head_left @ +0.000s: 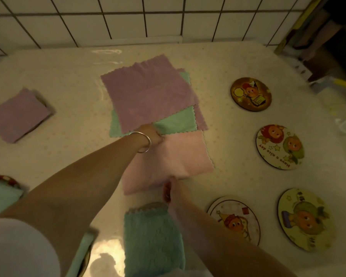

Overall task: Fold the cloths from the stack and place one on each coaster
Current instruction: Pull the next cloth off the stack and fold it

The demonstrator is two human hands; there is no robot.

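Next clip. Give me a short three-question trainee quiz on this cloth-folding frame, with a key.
1. True or false: both hands grip the pink cloth.
2. How many bare coasters lie on the right of the table? A) two B) four C) six
3. What colour is the top cloth of the stack?

Key:
1. True: the left hand pinches its far edge and the right hand its near edge.
2. B, for example the far one.
3. Purple, with a green cloth showing beneath it.
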